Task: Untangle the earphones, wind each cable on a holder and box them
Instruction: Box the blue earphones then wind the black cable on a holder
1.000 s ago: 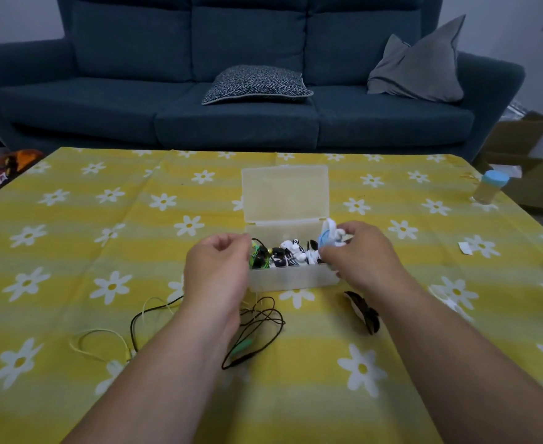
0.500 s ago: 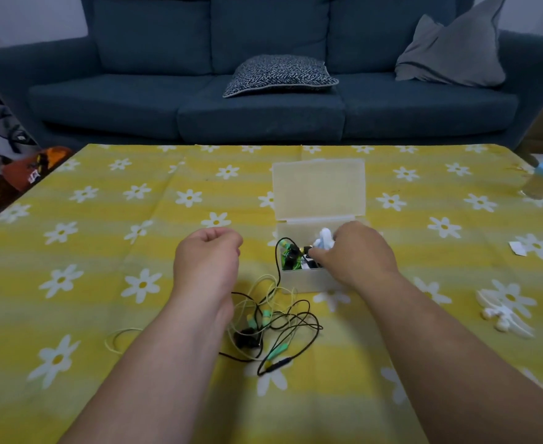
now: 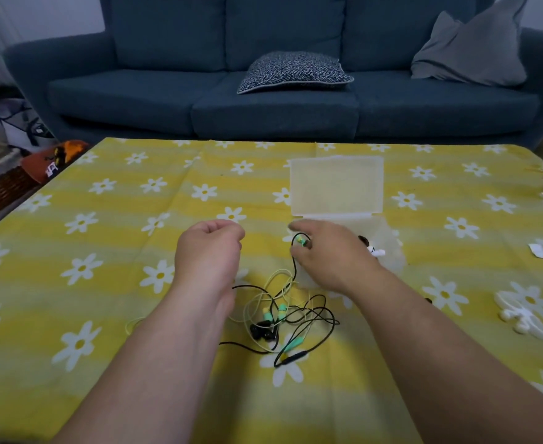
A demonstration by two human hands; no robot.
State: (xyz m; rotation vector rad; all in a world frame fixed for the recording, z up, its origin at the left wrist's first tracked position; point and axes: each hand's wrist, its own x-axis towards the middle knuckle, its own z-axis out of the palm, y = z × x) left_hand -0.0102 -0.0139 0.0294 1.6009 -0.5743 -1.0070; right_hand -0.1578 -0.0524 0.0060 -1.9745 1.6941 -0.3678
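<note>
Right now two hands are working over the table. The right hand [image 3: 331, 256] is pinching the green-tipped end [image 3: 302, 241] of a black cable [image 3: 294, 269] between thumb and fingertips, though the fingers are blurring. The cable is hanging from that pinch into the tangle [image 3: 283, 315] just below. The left hand [image 3: 209, 251] is hovering beside it, its fingers curling into a loose fist with nothing showing inside.

Between the two forearms the tangle is lying on the tablecloth [image 3: 103, 283]. One black cable and one pale yellow cable [image 3: 276, 273] are looping through each other, with black earbuds [image 3: 263, 331] and mint-green pieces [image 3: 281, 314] in the knot.

Just behind the right hand one translucent box [image 3: 388, 254] is sitting with its lid [image 3: 336, 187] standing open. Inside, a white piece [image 3: 374, 250] and a dark piece [image 3: 363, 240] are showing; the hand is hiding the rest.

Farther right one white holder [image 3: 526, 312] is lying well apart on the cloth, near a paper scrap [image 3: 538, 251]. Behind the table one blue sofa [image 3: 167, 97] is carrying two cushions, a patterned cushion [image 3: 296, 72] and a grey cushion [image 3: 469, 49].
</note>
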